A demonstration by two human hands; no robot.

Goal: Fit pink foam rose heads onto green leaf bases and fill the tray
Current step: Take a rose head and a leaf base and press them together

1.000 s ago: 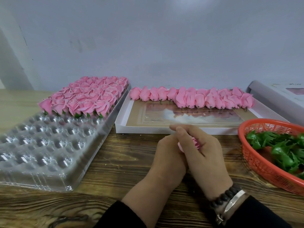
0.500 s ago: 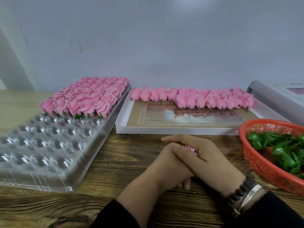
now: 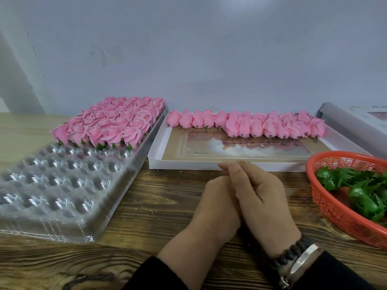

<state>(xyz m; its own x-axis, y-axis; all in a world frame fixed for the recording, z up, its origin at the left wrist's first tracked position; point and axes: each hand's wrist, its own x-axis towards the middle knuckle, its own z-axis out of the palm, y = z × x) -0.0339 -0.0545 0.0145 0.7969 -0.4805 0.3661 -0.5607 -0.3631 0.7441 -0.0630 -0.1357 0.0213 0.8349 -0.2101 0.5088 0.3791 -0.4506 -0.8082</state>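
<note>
My left hand [image 3: 213,201] and my right hand [image 3: 263,197] are clasped together over the wooden table, right fingers lying across the left. The pink rose head they held a moment ago is hidden inside them. The clear plastic tray [image 3: 62,206] lies at the left; its far half is packed with finished pink roses [image 3: 113,122], and its near cups hold nothing. A row of loose pink rose heads [image 3: 251,124] lies along the back of the shallow white box [image 3: 159,143]. Green leaf bases [image 3: 360,189] sit in the orange basket [image 3: 326,206] at the right.
A white box lid [image 3: 351,122] leans at the far right behind the basket. A pale wall closes off the back of the table. Bare wood shows between the tray, the box and my hands.
My hands dropped toward the table with the rose head showing pink between them, then rose and closed over it, so it no longer shows.
</note>
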